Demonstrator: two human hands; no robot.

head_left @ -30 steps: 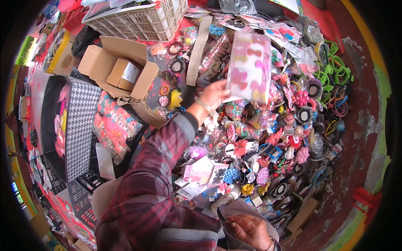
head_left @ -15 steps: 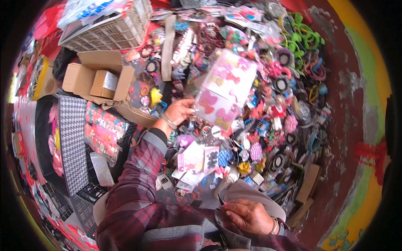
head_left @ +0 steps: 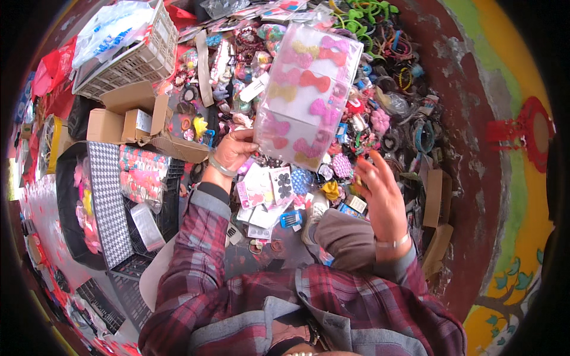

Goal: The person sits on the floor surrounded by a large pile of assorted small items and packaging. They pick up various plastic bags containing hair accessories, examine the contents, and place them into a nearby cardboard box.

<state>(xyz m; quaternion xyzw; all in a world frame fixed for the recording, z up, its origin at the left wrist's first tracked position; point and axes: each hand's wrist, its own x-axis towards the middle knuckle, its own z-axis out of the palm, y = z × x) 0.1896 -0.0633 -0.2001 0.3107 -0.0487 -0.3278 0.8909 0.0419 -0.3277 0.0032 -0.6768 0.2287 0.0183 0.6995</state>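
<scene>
Lifted the right hand (head_left: 386, 202) away from the lap since the earlier frame, now raised right of centre with fingers spread apart. Gripping the clear packet of bows (head_left: 297, 98) with the left hand (head_left: 234, 151), thumb and fingers clamped on its lower left corner; holding it tilted across upper centre, pink and gold bows showing through. Beneath and around it, a dense heap of small accessories (head_left: 380, 121), reaching from centre to upper right, with green hair bands (head_left: 356, 18) at the top edge. Just below the packet, overlapping white cards (head_left: 261, 190) and a small blue pack (head_left: 291, 219), then dark grey surface (head_left: 255, 258) at lower centre, beside a grey trouser leg (head_left: 347, 234). Farther left, an open cardboard box (head_left: 104, 126) with a smaller box (head_left: 136, 124) inside; below that, a houndstooth panel (head_left: 110, 196) and bagged pink items (head_left: 142, 178). At upper left, a pale plastic crate (head_left: 148, 62) topped by a white plastic bag (head_left: 110, 32). Out along the right, cardboard pieces (head_left: 437, 196) near a scuffed dark red surface (head_left: 460, 118), then green and yellow painted bands (head_left: 507, 101), with a painted leafy branch (head_left: 504, 299) at lower right.
</scene>
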